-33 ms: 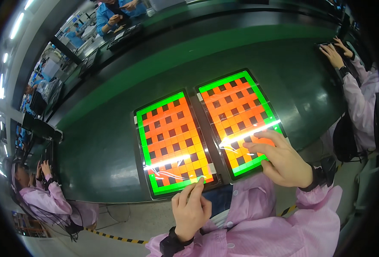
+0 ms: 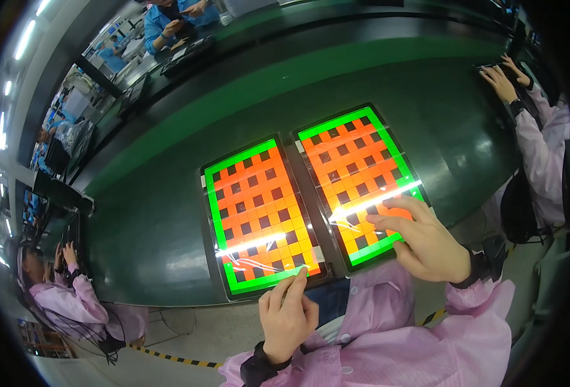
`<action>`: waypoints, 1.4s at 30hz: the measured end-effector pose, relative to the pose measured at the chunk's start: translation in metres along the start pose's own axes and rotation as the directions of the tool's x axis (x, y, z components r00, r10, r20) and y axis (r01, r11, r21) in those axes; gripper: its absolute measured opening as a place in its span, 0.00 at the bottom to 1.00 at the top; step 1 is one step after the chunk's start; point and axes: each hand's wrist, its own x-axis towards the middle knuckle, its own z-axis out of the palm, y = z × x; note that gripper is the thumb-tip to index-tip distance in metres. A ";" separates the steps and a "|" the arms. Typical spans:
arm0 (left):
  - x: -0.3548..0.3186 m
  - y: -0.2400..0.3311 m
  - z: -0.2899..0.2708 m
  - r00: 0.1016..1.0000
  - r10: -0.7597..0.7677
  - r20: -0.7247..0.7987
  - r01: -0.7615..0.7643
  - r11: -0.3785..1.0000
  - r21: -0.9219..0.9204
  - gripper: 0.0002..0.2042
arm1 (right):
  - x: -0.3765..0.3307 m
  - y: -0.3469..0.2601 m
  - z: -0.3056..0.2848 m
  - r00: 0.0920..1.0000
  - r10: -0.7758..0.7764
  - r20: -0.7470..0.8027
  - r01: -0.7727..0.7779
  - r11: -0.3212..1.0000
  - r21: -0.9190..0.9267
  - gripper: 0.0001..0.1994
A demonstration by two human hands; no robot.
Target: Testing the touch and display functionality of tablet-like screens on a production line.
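Two tablets lie side by side, their lit screens showing a green border around orange and dark squares. At the lower edge of the left tablet (image 2: 249,190), my left hand (image 2: 288,316) touches the screen's green strip with an outstretched fingertip; its other fingers are partly bent, holding nothing. My right hand (image 2: 427,245) is spread over the lower right part of the right tablet (image 2: 353,151), fingers apart and empty, hiding some squares. Whether its fingertips press on the glass I cannot tell. Bright glare crosses both screens, and small pale tabs stick out at their sides.
The tablets rest on a dark green tabletop (image 2: 149,226). Co-workers in pink sleeves sit at the left (image 2: 72,303) and right (image 2: 543,142), hands on dark devices. Beyond a black rail, a person in blue (image 2: 162,29) handles a small object. Yellow-black tape (image 2: 169,356) marks the floor.
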 end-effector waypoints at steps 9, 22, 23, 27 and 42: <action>0.014 -0.060 -0.046 0.970 -0.209 -0.126 0.226 0.963 0.146 0.19 | 0.004 0.004 0.001 0.999 0.046 -0.008 -0.045 0.994 0.099 0.23; -0.015 -0.035 -0.038 0.968 -0.252 0.018 0.244 0.953 0.182 0.22 | 0.002 0.008 0.006 0.998 0.056 -0.013 -0.055 0.995 0.089 0.23; -0.015 -0.028 -0.034 0.979 -0.199 0.050 0.190 0.972 0.136 0.23 | 0.003 0.008 0.007 0.999 0.052 -0.015 -0.050 0.995 0.088 0.23; -0.003 -0.009 -0.013 0.992 -0.063 0.106 0.065 0.998 -0.011 0.25 | 0.005 0.007 0.009 0.998 0.054 -0.009 -0.053 0.992 0.117 0.23; 0.165 -0.076 -0.004 0.978 0.170 0.124 -0.159 0.983 -0.092 0.22 | 0.132 0.053 0.023 0.988 -0.143 0.052 0.149 0.978 -0.147 0.22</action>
